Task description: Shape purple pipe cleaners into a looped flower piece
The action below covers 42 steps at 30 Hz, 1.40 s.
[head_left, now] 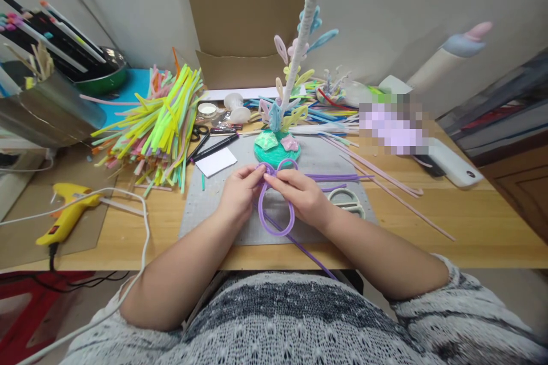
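While a purple strand [314, 258] runs past the near edge of the table [471, 239], the looped purple wire [277, 234] is held above the grey mat [201, 214], its gathered top pinched by the left hand [240, 193] and right hand [306, 194]. Likely light, soft-skinned and bendable, it should grip best there; squeezed loops could kink. Beyond stands a green disc [280, 155].

This is a hobby craft corner against a wall [368, 0]: on the wooden tabletop [483, 228], a glue gun [68, 214] and bundled pipe cleaners [162, 125] lie left of the grey cutting mat [214, 188], marker pens [60, 34] farther left.
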Each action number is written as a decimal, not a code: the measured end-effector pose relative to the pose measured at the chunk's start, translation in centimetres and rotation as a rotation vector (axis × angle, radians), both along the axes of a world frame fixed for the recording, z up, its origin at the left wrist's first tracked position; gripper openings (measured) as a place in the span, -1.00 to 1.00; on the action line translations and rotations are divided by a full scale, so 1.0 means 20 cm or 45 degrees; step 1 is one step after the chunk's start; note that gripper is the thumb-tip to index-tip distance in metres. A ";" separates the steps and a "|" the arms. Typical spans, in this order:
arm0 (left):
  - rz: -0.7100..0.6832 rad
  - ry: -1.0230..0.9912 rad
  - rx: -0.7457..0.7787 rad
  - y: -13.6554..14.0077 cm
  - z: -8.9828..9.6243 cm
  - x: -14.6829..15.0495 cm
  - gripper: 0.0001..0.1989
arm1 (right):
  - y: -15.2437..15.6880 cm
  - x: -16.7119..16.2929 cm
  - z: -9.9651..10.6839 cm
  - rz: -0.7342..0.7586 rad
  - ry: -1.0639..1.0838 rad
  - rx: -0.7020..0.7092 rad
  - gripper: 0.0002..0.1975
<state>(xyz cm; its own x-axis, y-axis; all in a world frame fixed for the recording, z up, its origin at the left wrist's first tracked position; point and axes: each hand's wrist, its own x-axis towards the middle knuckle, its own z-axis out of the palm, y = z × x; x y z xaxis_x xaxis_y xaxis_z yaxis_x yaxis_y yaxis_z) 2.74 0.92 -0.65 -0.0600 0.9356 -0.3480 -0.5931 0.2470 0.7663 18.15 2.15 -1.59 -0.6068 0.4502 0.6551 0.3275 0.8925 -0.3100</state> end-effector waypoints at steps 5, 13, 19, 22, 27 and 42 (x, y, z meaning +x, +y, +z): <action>0.071 -0.007 0.020 0.02 0.00 -0.02 -0.76 | 0.00 -0.01 -0.02 -0.035 0.007 -0.044 -0.59; 0.517 -0.062 0.177 0.07 0.05 -0.13 -0.81 | -0.05 0.00 0.11 -0.232 -0.745 -0.584 -0.61; 0.503 -0.086 0.155 0.08 0.07 -0.14 -0.83 | -0.16 -0.06 0.11 -0.166 -1.196 -0.516 -0.83; 0.496 -0.090 0.154 0.08 0.07 -0.15 -0.83 | -0.16 -0.06 0.15 -0.194 -1.246 -0.487 -0.83; 0.443 -0.093 0.152 0.08 0.07 -0.15 -0.82 | -0.05 0.02 0.26 -0.387 -1.177 -0.315 -0.78; 0.066 0.217 0.236 0.02 0.02 -0.04 -0.76 | 0.04 0.00 0.15 -0.090 0.389 -1.726 -0.70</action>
<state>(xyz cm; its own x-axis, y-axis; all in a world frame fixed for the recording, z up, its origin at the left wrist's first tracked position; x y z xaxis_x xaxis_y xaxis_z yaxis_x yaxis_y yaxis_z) 1.99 1.29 -0.33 -0.1528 0.9765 -0.1518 -0.4594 0.0658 0.8858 18.18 3.03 1.43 -0.4700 0.8572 -0.2106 0.1218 -0.1734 -0.9773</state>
